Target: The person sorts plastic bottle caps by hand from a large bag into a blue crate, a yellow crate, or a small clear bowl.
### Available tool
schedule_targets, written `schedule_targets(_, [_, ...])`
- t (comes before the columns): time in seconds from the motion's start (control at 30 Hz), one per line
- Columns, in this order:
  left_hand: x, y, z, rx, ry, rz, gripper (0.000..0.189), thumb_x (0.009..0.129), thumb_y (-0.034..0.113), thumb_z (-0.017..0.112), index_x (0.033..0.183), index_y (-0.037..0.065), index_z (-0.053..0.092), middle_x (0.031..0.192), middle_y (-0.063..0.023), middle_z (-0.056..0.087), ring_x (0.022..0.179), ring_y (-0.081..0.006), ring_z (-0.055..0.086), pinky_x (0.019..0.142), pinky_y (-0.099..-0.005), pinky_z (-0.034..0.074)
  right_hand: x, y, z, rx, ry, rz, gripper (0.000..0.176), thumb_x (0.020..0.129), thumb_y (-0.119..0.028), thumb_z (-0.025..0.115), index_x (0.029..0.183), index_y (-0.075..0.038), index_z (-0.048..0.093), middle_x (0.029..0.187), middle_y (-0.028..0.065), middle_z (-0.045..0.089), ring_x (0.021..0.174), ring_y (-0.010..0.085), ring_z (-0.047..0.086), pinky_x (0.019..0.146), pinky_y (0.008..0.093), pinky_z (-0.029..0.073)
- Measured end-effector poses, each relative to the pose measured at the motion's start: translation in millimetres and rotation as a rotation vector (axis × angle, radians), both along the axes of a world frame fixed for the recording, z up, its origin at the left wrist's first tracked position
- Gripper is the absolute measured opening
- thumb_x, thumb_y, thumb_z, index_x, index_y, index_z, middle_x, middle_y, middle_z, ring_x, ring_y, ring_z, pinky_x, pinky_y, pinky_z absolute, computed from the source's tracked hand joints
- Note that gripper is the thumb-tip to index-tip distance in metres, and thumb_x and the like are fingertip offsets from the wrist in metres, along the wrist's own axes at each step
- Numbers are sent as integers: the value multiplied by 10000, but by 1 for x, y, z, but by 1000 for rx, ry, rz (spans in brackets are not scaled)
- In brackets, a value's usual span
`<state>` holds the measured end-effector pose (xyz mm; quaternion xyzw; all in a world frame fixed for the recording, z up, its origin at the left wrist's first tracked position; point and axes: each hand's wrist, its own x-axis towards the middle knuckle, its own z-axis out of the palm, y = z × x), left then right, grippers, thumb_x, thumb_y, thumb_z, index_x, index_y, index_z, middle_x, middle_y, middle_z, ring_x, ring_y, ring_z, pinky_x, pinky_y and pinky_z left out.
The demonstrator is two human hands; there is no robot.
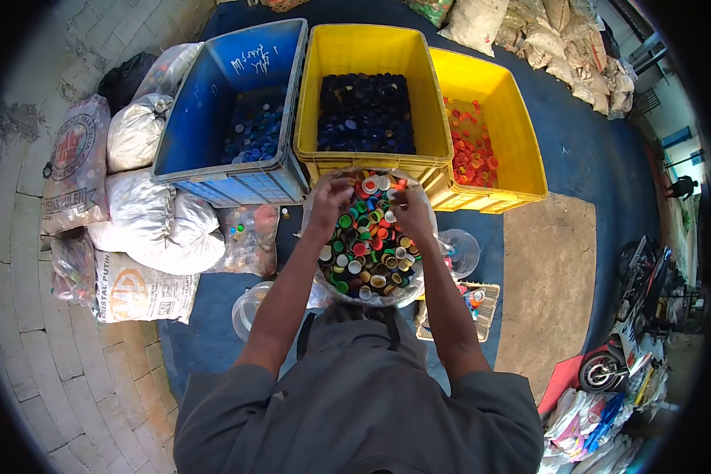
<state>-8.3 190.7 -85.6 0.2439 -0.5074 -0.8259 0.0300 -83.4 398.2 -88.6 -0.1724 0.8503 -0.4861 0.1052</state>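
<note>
Mixed bottle caps in red, green, white, gold and black fill a round container lined with a pale sack, right in front of my body. Over its far left side is my left hand, fingers curled in; what they hold, if anything, is hard to make out. Across from it, at the far right side, my right hand pinches a small orange-red bottle cap. Both hands are just above the pile, close to the front wall of the middle yellow crate.
Left of the middle crate, a blue crate holds blue caps; another yellow crate holds red ones. Full sacks crowd the left. Clear plastic tubs and a small cream basket flank the container. A motorcycle stands right.
</note>
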Motion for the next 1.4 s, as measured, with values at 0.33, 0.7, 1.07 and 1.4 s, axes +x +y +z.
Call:
schedule_targets(0.33, [101,69,-40,-1051,-24,-242,385,749,139,691,1103,38,577,1007,-152,621,932,-326,607,811,-393,491,87,4,-32,519,348,181,205,808,-186,625,985,-91,584,1021,97,642,980,312,567,790,437,443])
schedule_targets(0.7, [89,73,-53,-1270,-36,-235,214,783,129,661,973,34,644,892,-138,643,889,-317,600,789,-422,462,94,25,-25,-284,-276,-77,290,904,-187,584,1163,-60,613,964,79,656,759,192,596,655,324,466])
schedule_targets(1.07, [102,73,-32,96,-116,-33,151,827,117,614,958,43,611,845,-38,599,831,-167,615,722,-334,515,107,75,-16,-1269,-1020,-355,304,881,-263,450,1023,-29,581,877,106,605,749,213,571,658,302,444])
schedule_targets(1.4, [110,73,-39,262,-269,25,215,788,182,731,826,100,535,680,27,493,543,-88,456,467,-252,380,76,79,-20,267,-129,-411,522,760,-476,714,936,8,628,907,166,666,835,296,645,737,411,506])
